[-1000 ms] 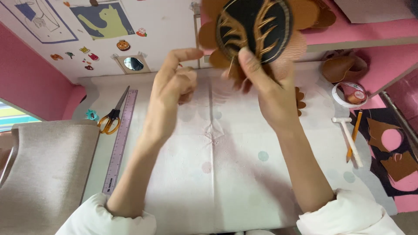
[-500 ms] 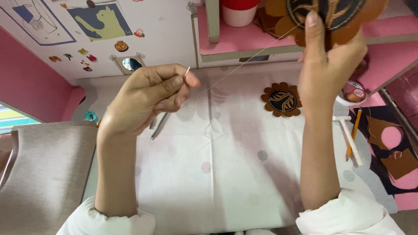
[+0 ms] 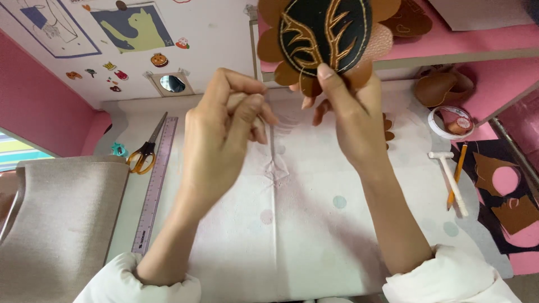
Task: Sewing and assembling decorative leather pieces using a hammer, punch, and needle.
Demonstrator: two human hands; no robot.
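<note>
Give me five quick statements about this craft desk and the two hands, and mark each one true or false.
1. The right hand holds up a brown scalloped leather piece with a black oval centre. True.
2. The left hand lies flat on the white cloth. False: it is raised above the cloth, with the fingers pinched together.
3. Scissors with orange handles lie beside a ruler on the left side of the desk. True.
4. The yellow pencil lies left of the ruler. False: it lies on the right side, next to a white T-shaped tool.
5. A roll of white tape sits to the right of the cloth. True.
</note>
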